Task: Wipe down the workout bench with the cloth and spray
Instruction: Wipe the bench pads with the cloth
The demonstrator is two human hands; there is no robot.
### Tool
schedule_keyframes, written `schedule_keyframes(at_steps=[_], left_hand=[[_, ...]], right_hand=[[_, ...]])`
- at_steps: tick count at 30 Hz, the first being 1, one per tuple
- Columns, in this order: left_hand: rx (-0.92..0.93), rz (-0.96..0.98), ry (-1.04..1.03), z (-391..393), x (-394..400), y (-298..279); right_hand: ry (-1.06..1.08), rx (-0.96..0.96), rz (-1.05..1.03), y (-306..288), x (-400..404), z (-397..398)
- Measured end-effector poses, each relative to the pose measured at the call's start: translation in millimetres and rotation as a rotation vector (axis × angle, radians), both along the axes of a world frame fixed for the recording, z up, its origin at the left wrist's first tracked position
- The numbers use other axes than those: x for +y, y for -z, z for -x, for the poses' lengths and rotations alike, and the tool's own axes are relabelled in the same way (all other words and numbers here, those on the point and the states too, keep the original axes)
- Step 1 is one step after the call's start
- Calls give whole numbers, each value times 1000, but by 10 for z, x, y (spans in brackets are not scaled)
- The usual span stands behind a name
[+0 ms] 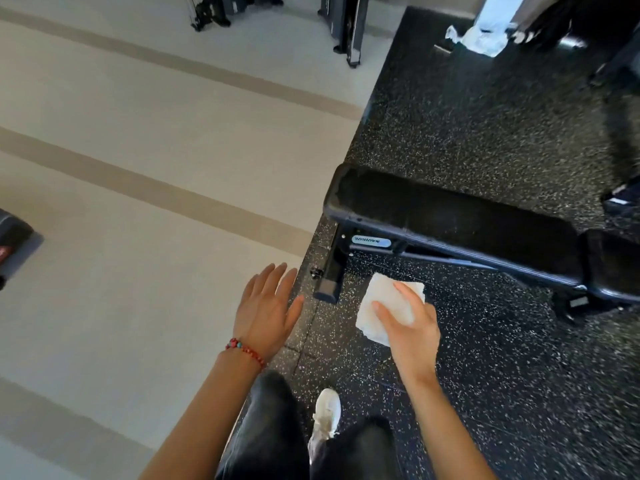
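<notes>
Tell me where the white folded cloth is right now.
In the head view, the white folded cloth is held in the right hand, low and right of centre, above the speckled black rubber floor in front of the black padded bench.

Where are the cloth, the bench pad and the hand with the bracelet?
cloth [382, 306]: head view, its bare middle.
bench pad [450, 216]: head view, top surface.
left hand [265, 311]: head view, back of the hand.

Pale floor [138, 140] with 2 tan stripes [156, 192], black speckled rubber mat [485, 126], dark machine bases [346, 26] at top, white sneaker [325, 414], red beaded bracelet [246, 349]
</notes>
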State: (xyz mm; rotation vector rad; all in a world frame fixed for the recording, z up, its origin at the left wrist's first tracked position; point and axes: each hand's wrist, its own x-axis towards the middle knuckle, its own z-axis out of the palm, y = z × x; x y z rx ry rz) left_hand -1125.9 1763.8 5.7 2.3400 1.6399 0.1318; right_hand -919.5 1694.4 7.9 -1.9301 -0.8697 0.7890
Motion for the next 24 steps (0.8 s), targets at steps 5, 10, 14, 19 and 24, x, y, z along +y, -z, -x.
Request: schedule_keyframes(at_steps=[5, 10, 14, 19, 24], left_hand=[[-8, 4, 45, -185, 638, 67], [-8, 14, 118, -340, 1534, 228], [-4, 25, 199, -429, 2209, 309], [-24, 23, 246, -585, 2840, 454], [-25, 79, 216, -798, 3247, 597]], right_hand=[[59, -4, 53, 61, 541, -123], [129, 0, 37, 161, 1286, -147], [150, 60, 46, 228, 1881, -172], [180, 79, 118, 327, 2448, -299], [196, 27, 121, 496, 2839, -523]])
